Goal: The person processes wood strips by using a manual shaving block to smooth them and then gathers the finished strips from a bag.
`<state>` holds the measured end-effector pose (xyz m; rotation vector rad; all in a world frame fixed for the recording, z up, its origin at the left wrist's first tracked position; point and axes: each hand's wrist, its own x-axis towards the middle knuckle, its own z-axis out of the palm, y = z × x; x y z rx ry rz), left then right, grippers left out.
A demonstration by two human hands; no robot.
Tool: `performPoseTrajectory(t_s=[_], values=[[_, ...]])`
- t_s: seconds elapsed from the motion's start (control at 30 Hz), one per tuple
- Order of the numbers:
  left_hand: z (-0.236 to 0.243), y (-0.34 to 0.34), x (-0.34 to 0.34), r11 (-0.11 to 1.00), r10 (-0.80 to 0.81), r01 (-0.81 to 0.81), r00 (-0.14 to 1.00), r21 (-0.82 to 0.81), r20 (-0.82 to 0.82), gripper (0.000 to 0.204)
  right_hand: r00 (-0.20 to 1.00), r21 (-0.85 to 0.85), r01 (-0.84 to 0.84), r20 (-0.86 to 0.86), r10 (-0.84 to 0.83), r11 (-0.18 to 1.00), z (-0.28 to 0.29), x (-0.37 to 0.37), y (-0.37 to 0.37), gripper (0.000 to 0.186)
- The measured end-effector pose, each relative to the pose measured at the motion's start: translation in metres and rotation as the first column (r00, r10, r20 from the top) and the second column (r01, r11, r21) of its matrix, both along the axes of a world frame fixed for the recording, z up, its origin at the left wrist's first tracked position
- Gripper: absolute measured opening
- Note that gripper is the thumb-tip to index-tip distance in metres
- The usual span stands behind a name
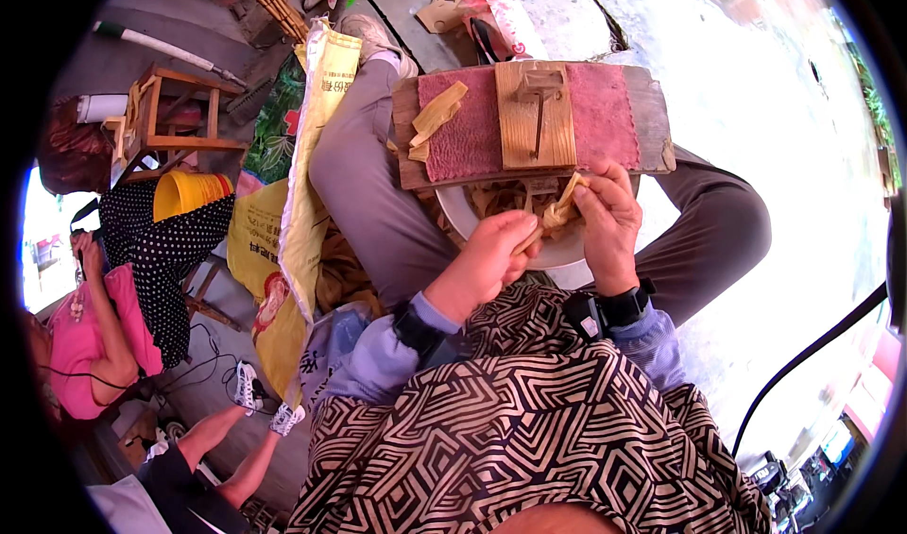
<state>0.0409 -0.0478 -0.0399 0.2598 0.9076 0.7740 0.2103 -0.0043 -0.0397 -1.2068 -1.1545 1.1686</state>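
Both of my hands work at a pale dried strip [558, 211] over a white basin [455, 208] of brown pieces. My left hand [490, 260] has its fingers closed on the lower end of the strip, while my right hand [611, 220] pinches it higher up. Just above them a worn wooden plank [654, 114] spans my legs, bearing a red textured pad [605, 114]. On the pad stands a wooden block [520, 137] with an upright metal piece [539, 87]. Loose pale husks [435, 117] lie at the pad's left.
A yellow sack [260, 222] of brown material stands left of my leg. Further left are a wooden stool [175, 142], a yellow bucket [189, 194] and a person in pink [104, 364]; another person's legs [246, 458] are below. A black cable [812, 345] runs along the right.
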Motion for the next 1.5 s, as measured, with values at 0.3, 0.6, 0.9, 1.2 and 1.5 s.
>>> performPoseTrajectory(t_s=[0.3,0.6,0.9,1.2,1.5], values=[[0.028,0.016,-0.012,0.611,0.360,0.512,0.500,0.604,-0.788,0.013,0.817,-0.377,-0.532,0.008,0.577,0.758,0.035,0.032,0.029,0.025],[0.002,0.026,-0.003,0.595,0.475,0.648,0.194,0.476,-0.858,0.021,0.528,0.060,-0.599,0.779,0.338,0.798,0.034,0.031,0.034,0.026],[0.046,0.022,-0.009,0.507,0.339,0.646,0.460,0.571,-0.821,0.023,0.435,-0.003,-0.791,0.700,0.566,0.612,0.080,0.030,0.039,0.008],[0.031,0.072,-0.033,0.741,0.161,0.307,0.781,0.597,-0.603,0.010,0.841,-0.309,-0.425,0.214,0.497,0.851,0.046,0.023,0.072,0.016],[-0.009,0.094,-0.016,0.675,0.451,0.494,0.311,0.548,-0.837,0.014,0.575,0.078,-0.354,0.804,0.151,0.932,0.015,-0.004,0.080,0.004]])
